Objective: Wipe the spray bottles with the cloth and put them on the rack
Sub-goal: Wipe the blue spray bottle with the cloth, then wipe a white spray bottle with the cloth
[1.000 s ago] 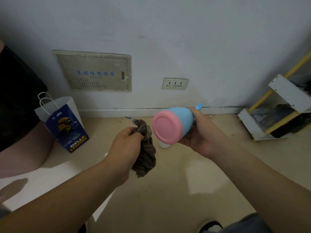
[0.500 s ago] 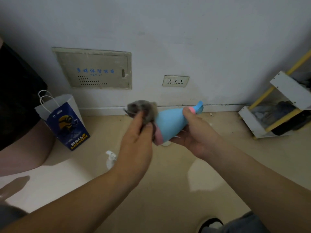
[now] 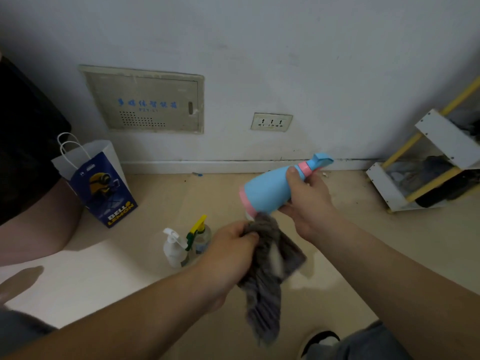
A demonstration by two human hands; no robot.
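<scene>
Our right hand [image 3: 309,203] grips the blue spray bottle [image 3: 270,190] sideways; our left hand [image 3: 231,252] bunches the cloth [image 3: 267,271] beneath its base. Two bottles [image 3: 185,245] wait on the floor, rack [image 3: 426,165] well apart.

The room is dimly and evenly lit, soft shadows are cast on the floor [image 3: 155,198] near its left edge, the cloth [image 3: 267,271] is smeared by motion blur, and straight lines are bowed toward the corners
</scene>
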